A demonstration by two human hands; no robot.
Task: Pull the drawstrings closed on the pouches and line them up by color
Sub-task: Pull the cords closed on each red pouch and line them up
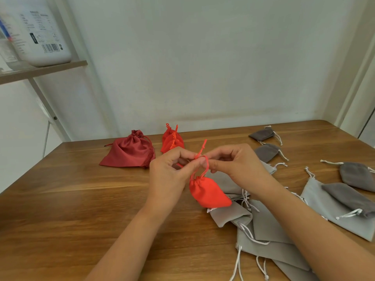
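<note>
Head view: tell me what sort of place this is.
Likely a home room or small workroom: a wooden table set against a plain white wall, a shelf carrying a white labelled jug, and grey pouches lying around an orange pouch held by its cord.

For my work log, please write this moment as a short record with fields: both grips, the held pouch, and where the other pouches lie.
left grip: pinches the orange drawstring
right grip: pinches the same drawstring
held pouch: orange pouch, mouth gathered, below the grips
far left: dark red pouch, orange pouches beside it
right: dark grey pouches
near right: light grey pouches, piled
surface: wooden table
</note>
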